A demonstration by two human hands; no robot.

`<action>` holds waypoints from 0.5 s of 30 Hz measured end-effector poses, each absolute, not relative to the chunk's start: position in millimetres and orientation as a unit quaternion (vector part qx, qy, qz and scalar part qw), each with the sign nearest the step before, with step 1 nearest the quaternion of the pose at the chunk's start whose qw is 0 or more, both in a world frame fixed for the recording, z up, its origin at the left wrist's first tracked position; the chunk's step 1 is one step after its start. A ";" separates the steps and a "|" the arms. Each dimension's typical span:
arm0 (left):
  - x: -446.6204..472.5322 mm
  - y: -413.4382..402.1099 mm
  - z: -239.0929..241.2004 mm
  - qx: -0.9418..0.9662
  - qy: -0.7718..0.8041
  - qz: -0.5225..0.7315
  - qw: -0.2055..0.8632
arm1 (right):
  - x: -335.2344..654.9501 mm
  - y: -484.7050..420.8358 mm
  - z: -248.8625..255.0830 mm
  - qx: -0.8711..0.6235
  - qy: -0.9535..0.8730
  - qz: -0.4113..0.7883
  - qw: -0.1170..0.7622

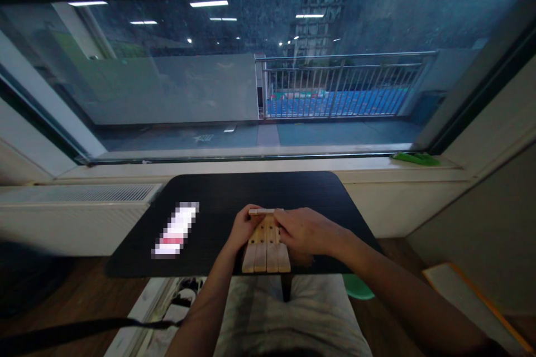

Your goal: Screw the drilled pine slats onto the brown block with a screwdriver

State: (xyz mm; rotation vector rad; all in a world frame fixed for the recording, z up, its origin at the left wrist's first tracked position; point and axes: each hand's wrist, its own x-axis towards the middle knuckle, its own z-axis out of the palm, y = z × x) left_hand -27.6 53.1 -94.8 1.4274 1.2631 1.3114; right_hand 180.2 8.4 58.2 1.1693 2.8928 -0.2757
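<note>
A row of pale wooden blocks (265, 254) lies side by side on a small black table (218, 201), near its front edge. One more block lies crosswise at their far end. My left hand (242, 228) is curled against the left side of the row, fingers closed on the far blocks. My right hand (307, 230) rests over the right side, fingers bent down onto the blocks and touching the crosswise piece.
A blurred white and red card (176, 228) lies on the table's left part. A large window (251, 78) and sill stand behind the table, a radiator (75, 194) at the left. A green object (414, 158) sits on the sill at right. My legs are under the table.
</note>
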 end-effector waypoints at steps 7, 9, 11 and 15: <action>-25.5 54.5 -94.6 0.563 0.505 0.513 0.406 | 180.7 7.0 60.1 0.382 0.919 -0.093 0.011; -25.1 53.3 -94.5 0.561 0.507 0.514 0.405 | 181.5 7.1 59.8 0.381 0.920 -0.091 0.008; -25.3 51.2 -94.2 0.559 0.508 0.515 0.405 | 182.6 7.3 59.3 0.378 0.922 -0.089 0.003; -27.1 45.1 -93.9 0.560 0.505 0.513 0.411 | 183.5 6.5 59.3 0.378 0.922 -0.089 -0.004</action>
